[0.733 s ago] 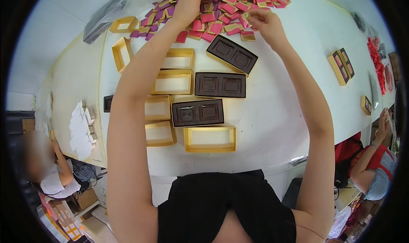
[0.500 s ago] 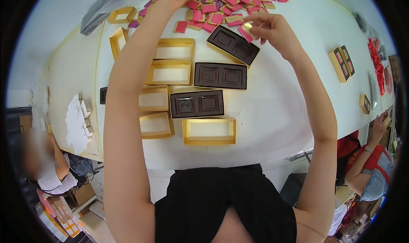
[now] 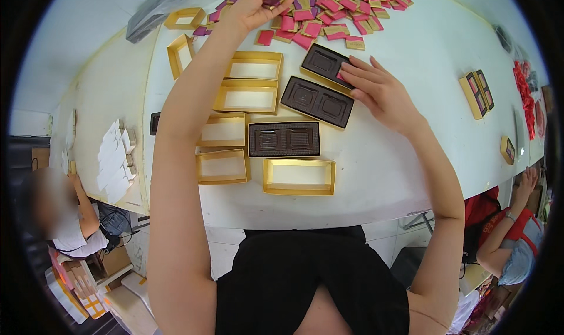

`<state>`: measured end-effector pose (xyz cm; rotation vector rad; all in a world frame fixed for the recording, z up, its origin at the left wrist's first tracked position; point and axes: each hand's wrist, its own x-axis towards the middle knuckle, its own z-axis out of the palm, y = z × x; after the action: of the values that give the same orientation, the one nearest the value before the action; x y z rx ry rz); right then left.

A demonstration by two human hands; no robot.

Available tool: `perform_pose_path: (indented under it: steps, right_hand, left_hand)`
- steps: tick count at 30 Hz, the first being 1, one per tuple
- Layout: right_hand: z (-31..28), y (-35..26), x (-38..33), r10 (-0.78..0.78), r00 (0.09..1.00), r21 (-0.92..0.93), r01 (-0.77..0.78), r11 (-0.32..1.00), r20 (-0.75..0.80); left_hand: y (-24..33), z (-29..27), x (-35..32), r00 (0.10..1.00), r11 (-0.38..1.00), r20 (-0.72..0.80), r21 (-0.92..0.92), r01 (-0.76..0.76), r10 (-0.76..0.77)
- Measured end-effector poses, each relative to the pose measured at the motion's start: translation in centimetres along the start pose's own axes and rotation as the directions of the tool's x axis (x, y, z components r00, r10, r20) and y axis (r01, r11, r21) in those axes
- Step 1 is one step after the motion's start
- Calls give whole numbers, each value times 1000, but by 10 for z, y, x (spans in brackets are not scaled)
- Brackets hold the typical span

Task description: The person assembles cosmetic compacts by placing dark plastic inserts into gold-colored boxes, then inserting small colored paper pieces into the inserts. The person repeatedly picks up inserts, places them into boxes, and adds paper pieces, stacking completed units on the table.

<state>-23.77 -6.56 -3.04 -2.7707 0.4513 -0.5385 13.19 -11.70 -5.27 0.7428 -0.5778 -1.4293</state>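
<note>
My left hand (image 3: 257, 7) reaches to the far side of the white table (image 3: 411, 158) and lies with spread fingers on a heap of pink and gold square packets (image 3: 329, 12). My right hand (image 3: 379, 93) rests flat on the farthest of three dark brown two-pocket trays (image 3: 320, 60). A sliver of a pink packet (image 3: 340, 76) shows under its fingertips. The second tray (image 3: 317, 103) and third tray (image 3: 284, 139) lie nearer to me, and their pockets look bare. Several shallow gold box frames (image 3: 245, 97) lie beside and below the trays.
Small gold-and-brown boxes (image 3: 477, 91) stand at the right, with red items (image 3: 524, 82) beyond them. A stack of white cards (image 3: 114, 158) lies on the left table. A dark plastic bag (image 3: 154, 10) lies far left. Two other people sit at lower left (image 3: 64, 217) and lower right (image 3: 517, 241).
My right hand has come back from the packet heap and dropped onto the farthest brown tray. My left hand stays on the heap. The view has shifted a little.
</note>
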Motion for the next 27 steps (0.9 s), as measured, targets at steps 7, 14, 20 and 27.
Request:
perform_pose_path:
  steps: [7,14,20,27]
  right_hand:
    - [-58,76,-46,115,988,236,-138,962,107]
    - [-81,50,-13,477,873,573,-339,747,-105]
    - [-95,47,-5,546,837,618,-418,666,-23]
    - [-38,33,-33,681,668,403,-559,725,-300]
  left_hand:
    - [-9,69,-43,987,958,51,253,136,-154]
    - [-38,172,-92,905,666,256,745,40,-340]
    - [-59,200,-97,953,621,213,783,-36,-214]
    - [-58,170,-95,923,787,81,554,272,-376]
